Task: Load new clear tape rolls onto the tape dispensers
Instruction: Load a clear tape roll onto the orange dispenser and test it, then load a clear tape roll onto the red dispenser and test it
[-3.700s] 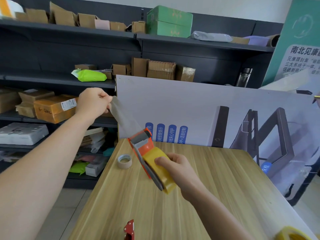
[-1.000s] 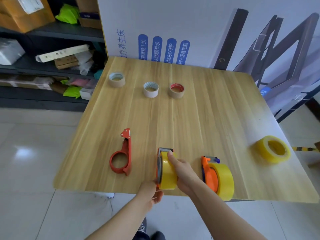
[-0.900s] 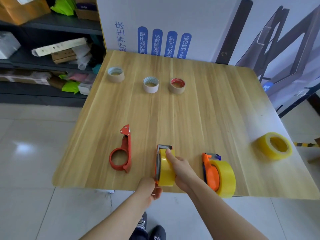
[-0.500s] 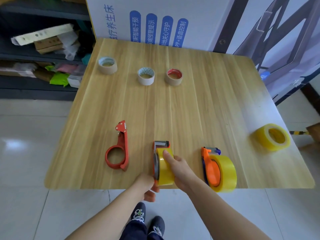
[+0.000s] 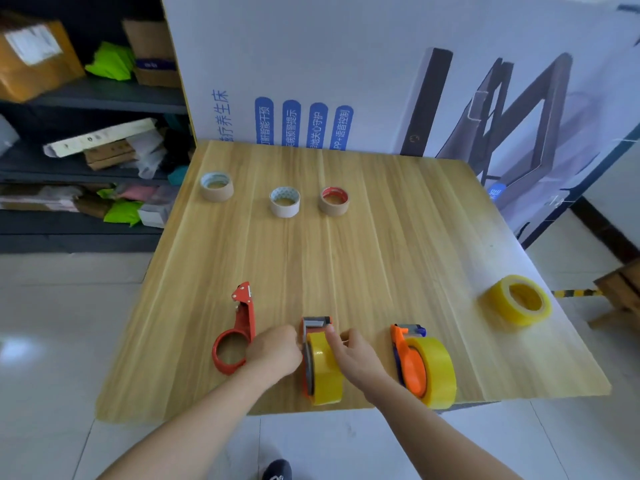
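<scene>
Yellow-tinted, glossy film is gleaming on the tape roll (image 5: 323, 370), which is sitting upright in the middle dispenser (image 5: 316, 323) (orange frame, grey metal blade end) at the lower centre of the frame, near the front edge of the wood-grain table (image 5: 346, 258). The right hand (image 5: 356, 356) is curling around the roll's right side, forefinger lying over its top. The left hand (image 5: 277, 349) is bunching against the frame's left face, seemingly pinching it, though its fingertips are hiding from view. It is partly covering an empty red dispenser (image 5: 239, 327). At lower right a second loaded dispenser (image 5: 412, 367) is standing; a loose roll (image 5: 519, 301) is lying at far right. Three cardboard cores (image 5: 284, 202) are lining the upper table.
</scene>
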